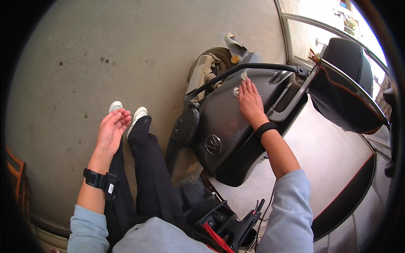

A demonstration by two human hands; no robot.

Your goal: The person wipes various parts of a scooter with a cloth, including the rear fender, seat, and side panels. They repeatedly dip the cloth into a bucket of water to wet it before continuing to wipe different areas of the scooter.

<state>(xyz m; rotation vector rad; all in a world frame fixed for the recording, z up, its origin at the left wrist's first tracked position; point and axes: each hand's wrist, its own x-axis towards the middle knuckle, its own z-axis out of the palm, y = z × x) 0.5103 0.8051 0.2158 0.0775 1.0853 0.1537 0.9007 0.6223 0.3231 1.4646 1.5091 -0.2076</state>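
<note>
A whitish cloth or tissue (pixel 244 76) shows in small pieces past the fingertips and beside the index finger of my right hand (pixel 251 99). That hand lies flat over it, palm down, against the dark grey side panel (pixel 221 110) of an electric scooter. A round chrome emblem (pixel 213 144) sits lower on the same panel. Away from the scooter, my left hand (pixel 113 128) hangs in the air above my legs, its fingers loosely curled and nothing seen in it.
A black side rail (pixel 250 66) curves over the panel near my right hand. The rear wheel (pixel 218 57) and a grab handle (pixel 284 112) flank it. A black bag (pixel 341 104) hangs at the right. Handlebar parts (pixel 250 227) are near my body, and a wooden chair (pixel 19 177) stands far left.
</note>
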